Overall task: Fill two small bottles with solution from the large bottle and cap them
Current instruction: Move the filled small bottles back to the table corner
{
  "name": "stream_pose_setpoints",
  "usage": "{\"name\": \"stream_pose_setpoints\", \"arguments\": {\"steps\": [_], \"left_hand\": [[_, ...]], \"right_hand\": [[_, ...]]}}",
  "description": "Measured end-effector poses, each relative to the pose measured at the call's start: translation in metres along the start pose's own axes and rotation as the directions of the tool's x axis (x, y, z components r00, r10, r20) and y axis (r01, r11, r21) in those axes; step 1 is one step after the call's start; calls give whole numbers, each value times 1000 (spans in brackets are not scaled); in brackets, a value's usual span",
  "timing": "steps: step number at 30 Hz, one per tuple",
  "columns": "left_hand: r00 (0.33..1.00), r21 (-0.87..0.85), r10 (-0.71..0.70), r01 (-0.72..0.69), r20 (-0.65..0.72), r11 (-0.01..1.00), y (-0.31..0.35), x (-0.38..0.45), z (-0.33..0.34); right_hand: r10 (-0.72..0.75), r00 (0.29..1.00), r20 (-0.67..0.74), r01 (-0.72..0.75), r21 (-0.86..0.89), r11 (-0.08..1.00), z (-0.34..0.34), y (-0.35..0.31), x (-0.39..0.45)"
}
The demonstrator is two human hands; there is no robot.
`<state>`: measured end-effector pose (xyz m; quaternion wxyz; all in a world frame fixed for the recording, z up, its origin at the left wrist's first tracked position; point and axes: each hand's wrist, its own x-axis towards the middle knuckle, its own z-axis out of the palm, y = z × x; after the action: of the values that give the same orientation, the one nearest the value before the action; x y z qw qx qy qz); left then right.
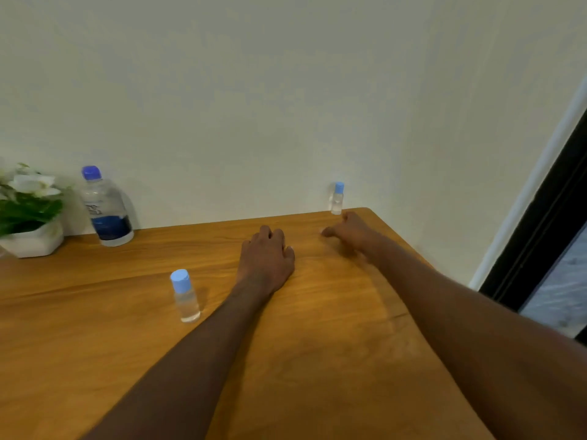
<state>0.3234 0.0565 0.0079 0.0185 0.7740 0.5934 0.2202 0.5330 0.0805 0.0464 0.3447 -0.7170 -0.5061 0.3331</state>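
Three bottles on the wooden worktop (95,360). Large bottle (106,211) at the far left against the wall, clear plastic, dark blue cap on, blue label low on the body, just beside a white pot of artificial flowers (30,214). Near small bottle (185,296) upright toward the front, just left of the left forearm, pale blue cap on. Far small bottle (337,199) upright at the far right corner, capped too, close to the worktop's edge.

Left hand (266,258) lying palm-down on the wood, fingers (270,235) loosely curled, holding nothing. Right hand (351,231) stretched toward the far small bottle, fingers spread and relaxed, empty, just short of the bottle's base; contact hard to rule out through motion blur.

Likely handling: small bottles light, narrow, easy to tip, smooth and probably slippery; best pinched around the body while twisting the cap. Large bottle probably heavier and sloshing, walls likely to give under a squeeze; best gripped around the mid-body.

Hard to make out: liquid level in any bottle, label text, right fingertips. Flowers cut off at the left edge; dark frame at the right only partly visible.
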Motion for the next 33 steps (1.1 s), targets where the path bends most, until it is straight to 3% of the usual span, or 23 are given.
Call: {"name": "stream_pose_setpoints", "arguments": {"steps": [4, 10, 15, 20, 25, 29, 33], "left_hand": [[999, -5, -13, 13, 37, 1000, 9, -22, -17], [998, -318, 7, 14, 66, 948, 6, -110, -37], [1000, -390, -8, 4, -7, 921, -25, -195, -77], [1000, -113, 18, -18, 2, 993, -86, -247, -109], [981, 13, -152, 152, 117, 988, -107, -247, -111], [962, 82, -207, 195, 179, 977, -104, -243, -107], [956, 120, -211, 189, 204, 975, -107, -242, -108]], "right_hand": [[-50, 999, 20, 50, -22, 998, 16, 1, -69], [-86, 994, -71, 93, 99, 991, 34, 11, -153], [-192, 976, -104, 204, 123, 971, 67, 8, -210], [-241, 969, -64, 247, 134, 960, 121, -4, -239], [-244, 965, -96, 247, 24, 969, 164, -22, -238], [-306, 947, -92, 290, -161, 944, 188, -39, -235], [-300, 947, -117, 272, -204, 940, 204, -54, -226]]}}
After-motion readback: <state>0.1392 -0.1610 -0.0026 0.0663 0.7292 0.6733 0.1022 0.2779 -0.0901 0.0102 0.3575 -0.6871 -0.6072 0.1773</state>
